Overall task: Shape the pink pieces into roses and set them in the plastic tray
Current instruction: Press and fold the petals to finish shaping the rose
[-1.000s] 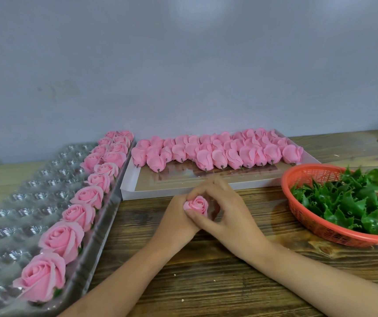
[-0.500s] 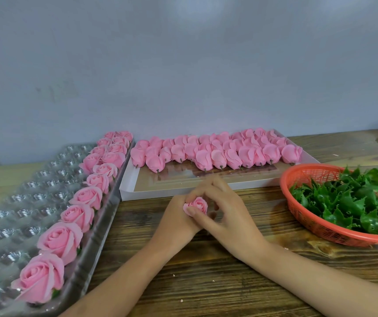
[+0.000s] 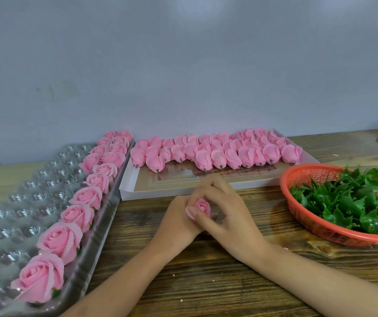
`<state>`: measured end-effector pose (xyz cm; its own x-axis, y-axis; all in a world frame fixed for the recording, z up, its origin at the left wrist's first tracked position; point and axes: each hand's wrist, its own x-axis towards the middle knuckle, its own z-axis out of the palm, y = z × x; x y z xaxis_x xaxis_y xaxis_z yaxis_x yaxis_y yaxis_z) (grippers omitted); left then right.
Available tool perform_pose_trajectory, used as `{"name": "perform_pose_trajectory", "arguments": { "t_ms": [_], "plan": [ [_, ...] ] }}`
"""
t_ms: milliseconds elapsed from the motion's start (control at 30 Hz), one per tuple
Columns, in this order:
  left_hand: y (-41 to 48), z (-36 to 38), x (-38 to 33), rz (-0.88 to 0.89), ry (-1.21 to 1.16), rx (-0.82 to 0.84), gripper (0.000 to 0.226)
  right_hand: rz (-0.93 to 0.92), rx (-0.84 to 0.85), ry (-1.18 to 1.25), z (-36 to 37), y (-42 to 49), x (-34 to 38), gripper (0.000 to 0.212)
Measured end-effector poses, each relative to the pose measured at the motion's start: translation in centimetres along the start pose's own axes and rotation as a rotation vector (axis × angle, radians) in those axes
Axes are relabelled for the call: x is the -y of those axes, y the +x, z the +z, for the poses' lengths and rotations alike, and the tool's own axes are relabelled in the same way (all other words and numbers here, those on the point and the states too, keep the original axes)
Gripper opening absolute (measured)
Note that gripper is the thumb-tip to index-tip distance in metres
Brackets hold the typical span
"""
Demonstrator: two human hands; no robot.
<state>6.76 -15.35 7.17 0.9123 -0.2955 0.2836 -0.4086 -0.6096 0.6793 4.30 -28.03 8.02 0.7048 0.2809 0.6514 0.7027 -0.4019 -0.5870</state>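
The left hand [image 3: 178, 218] and right hand [image 3: 233, 216] meet, their curled fingers [image 3: 206, 187] clamped around one small round pink rose [image 3: 202, 205]. The clear plastic tray [image 3: 35, 191] lies well left of the fingers.

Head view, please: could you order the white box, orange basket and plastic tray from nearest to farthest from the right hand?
1. White box, just beyond the right hand's fingers.
2. Orange basket, on its right.
3. Plastic tray, far left, past the left hand that holds the rose.
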Motion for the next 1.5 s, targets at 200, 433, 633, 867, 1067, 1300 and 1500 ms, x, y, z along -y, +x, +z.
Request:
{"name": "perform_pose_trajectory", "arguments": {
  "t_ms": [200, 433, 633, 867, 1067, 1300, 1500],
  "plan": [
    [-0.1, -0.5, -0.2, -0.005, -0.035, 0.051, 0.025, 0.02, 0.057, -0.05, 0.1, 0.0, 0.0, 0.008],
    [-0.2, -1.4, -0.2, -0.126, -0.313, 0.01, 0.01, 0.006, -0.113, 0.059, -0.4, 0.0, 0.4, 0.024],
    [-0.3, -1.5, -0.3, -0.169, -0.374, -0.005, 0.018, -0.023, -0.086, 0.047, -0.3, 0.0, 0.4, 0.022],
    [-0.3, -1.6, -0.3, -0.203, -0.426, -0.016, 0.016, 0.026, -0.087, 0.106, -0.2, 0.0, 0.0, 0.019],
    [-0.3, -1.8, -0.8, -0.246, -0.411, -0.021, 0.018, 0.074, -0.104, 0.281, -0.3, -0.1, 0.2, 0.008],
    [-0.6, -1.8, -1.2, -0.185, -0.373, -0.03, 0.022, 0.105, -0.194, 0.197, -0.3, 0.1, 0.0, 0.009],
    [-0.4, -1.3, -0.9, -0.021, -0.139, 0.052, 0.024, 0.025, -0.025, 0.021, -0.1, 0.1, 0.1, 0.016]
  ]
}}
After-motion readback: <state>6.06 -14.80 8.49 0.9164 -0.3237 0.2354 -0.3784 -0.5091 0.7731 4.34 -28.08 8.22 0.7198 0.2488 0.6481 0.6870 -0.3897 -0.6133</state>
